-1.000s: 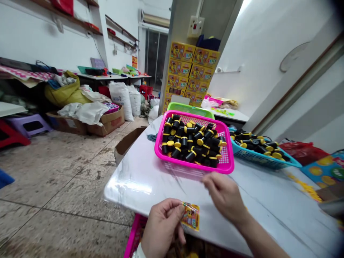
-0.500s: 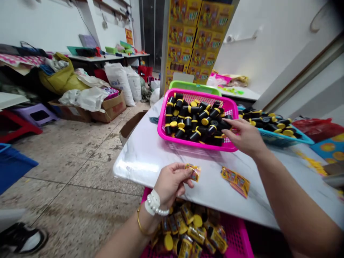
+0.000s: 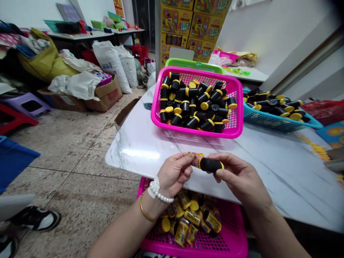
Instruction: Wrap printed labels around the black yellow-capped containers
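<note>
My left hand [image 3: 173, 173] pinches a small printed yellow wrapper [image 3: 196, 159] over the near edge of the white marble table [image 3: 139, 143]. My right hand [image 3: 239, 179] grips a black tube with a yellow band [image 3: 211, 165], its end meeting the wrapper. Behind them a pink basket [image 3: 233, 130] holds several black tubes with yellow caps. Under the table edge, another pink basket [image 3: 231, 245] contains several wrapped tubes.
A blue basket [image 3: 271, 122] of more tubes sits to the right, a green basket [image 3: 193, 63] behind the pink one. Yellow cartons [image 3: 188, 32] are stacked at the back. Sacks, cardboard boxes and stools crowd the floor at left; a shoe [image 3: 37, 218] shows bottom left.
My right hand has come back from the far pink basket holding a black tube and brought it to the wrapper in my left hand. The loose wrappers on the table are hidden now.
</note>
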`<state>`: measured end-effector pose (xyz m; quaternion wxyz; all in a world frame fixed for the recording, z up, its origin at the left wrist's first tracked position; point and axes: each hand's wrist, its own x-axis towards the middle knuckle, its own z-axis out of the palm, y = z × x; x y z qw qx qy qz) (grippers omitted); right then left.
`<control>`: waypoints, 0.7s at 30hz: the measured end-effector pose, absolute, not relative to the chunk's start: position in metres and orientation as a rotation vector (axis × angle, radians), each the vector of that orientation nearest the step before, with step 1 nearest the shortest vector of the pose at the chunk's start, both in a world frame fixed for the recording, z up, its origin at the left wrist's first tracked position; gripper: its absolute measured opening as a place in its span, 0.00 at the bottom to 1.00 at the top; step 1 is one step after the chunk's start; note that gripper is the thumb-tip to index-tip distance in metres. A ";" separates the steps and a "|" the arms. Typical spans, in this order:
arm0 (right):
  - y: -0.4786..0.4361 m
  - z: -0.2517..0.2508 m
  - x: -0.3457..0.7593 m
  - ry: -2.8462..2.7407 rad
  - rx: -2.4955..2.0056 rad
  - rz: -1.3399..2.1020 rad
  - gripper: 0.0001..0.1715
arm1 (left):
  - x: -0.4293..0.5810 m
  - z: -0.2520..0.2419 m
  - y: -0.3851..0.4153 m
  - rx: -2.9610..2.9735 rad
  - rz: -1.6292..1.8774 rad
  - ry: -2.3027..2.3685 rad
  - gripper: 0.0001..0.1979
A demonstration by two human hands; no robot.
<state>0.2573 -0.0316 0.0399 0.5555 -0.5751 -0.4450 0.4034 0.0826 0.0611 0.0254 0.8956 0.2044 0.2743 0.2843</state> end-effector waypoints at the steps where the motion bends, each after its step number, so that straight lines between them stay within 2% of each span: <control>1: -0.031 0.041 0.256 -1.051 -1.381 0.933 0.16 | 0.083 0.024 0.061 0.419 0.593 0.563 0.15; 6: -0.030 0.047 0.248 -1.056 -1.451 0.786 0.12 | 0.084 0.019 0.060 0.462 0.579 0.581 0.17; 11: -0.033 0.053 0.244 -1.024 -1.459 0.872 0.12 | 0.083 0.019 0.058 0.554 0.625 0.613 0.21; 16: -0.033 0.049 0.236 -0.972 -1.439 0.925 0.16 | 0.085 0.019 0.056 0.526 0.662 0.588 0.20; 21: -0.040 0.042 0.233 -1.116 -1.514 0.762 0.13 | 0.087 0.015 0.058 0.412 0.610 0.550 0.18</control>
